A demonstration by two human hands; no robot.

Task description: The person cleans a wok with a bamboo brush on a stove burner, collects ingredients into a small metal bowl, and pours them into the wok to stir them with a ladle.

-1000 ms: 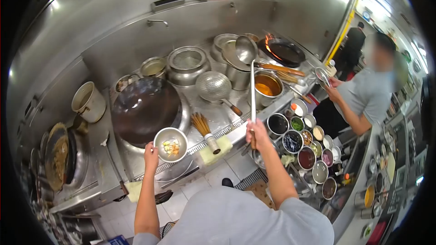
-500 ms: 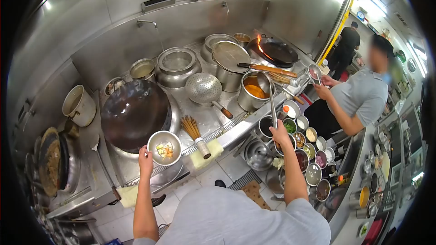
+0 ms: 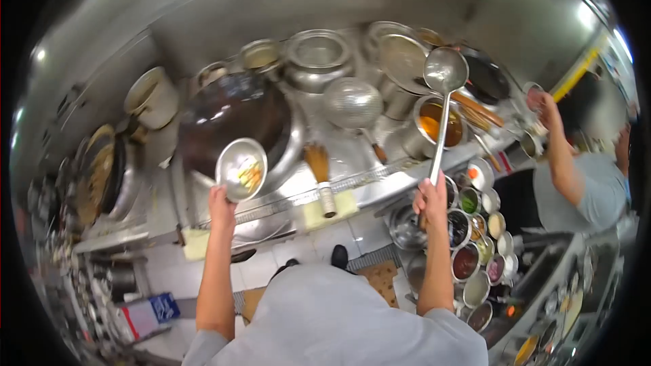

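My left hand (image 3: 222, 205) grips the rim of a small metal bowl (image 3: 239, 156), tilted over the near edge of the dark wok (image 3: 234, 112). Pale and orange pieces (image 3: 251, 173) lie inside the bowl. Closed round the handle of a long metal ladle (image 3: 446, 71) is my right hand (image 3: 432, 198). The ladle's head is raised in front of the pot of orange-brown liquid (image 3: 441, 125); whether it holds anything is unclear. A bamboo brush (image 3: 319, 169) lies between my hands, below a perforated skimmer (image 3: 353, 103).
Lidded and open pots (image 3: 317, 54) stand along the back. Small containers of ingredients (image 3: 466, 261) fill the right side. A co-worker (image 3: 583, 179) stands at the right, one arm stretched toward the stove. A second wok (image 3: 485, 78) sits at the back right.
The view has shifted. The ladle, lowered at the orange-brown pot half a second ago, is raised again. The bowl has tipped toward the wok. The co-worker's arm has reached forward.
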